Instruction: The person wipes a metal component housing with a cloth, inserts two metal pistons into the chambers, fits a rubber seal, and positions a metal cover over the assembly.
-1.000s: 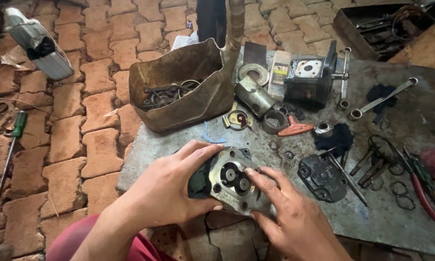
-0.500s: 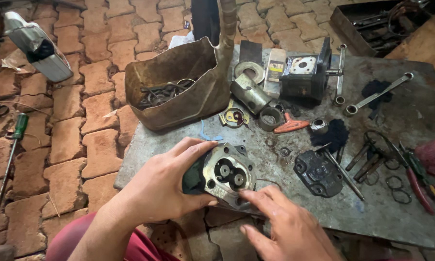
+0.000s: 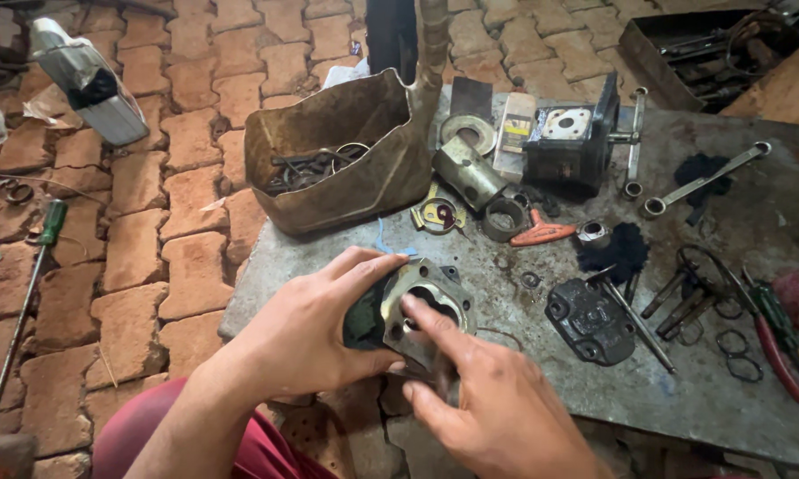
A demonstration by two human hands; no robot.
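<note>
— Why is the pump housing [image 3: 422, 312] being kept off the counter [image 3: 524, 372] like that?

— The left hand [image 3: 315, 333] is wrapping around its side and back, cradling it just over the counter's near edge, so the open face is tilting up toward the person. That is letting the right hand [image 3: 493, 404] work inside: its fingers [image 3: 426, 319] are pressing down into the bore, with the thumb curling under the lower edge. So both hands are closed on the same casting, one steadying, one probing.

— And the loose bits?

— They are lying spread across the middle of the counter, probably so each stays within reach. A dark cover plate [image 3: 588, 319] is resting flat just right of the housing, and a black pump block [image 3: 570, 146] is standing toward the far edge. A ring spanner [image 3: 703, 180] is lying near the far right corner beside pliers with red and yellow handles [image 3: 783, 341] at the right edge.

— What about the metal container?

— The cut-open tin [image 3: 342, 160] is sitting at the far left corner, holding small rings and scraps, seemingly to keep them from rolling away. A green-handled screwdriver [image 3: 27, 293] is lying on the brick floor [image 3: 151, 231], well apart.
</note>
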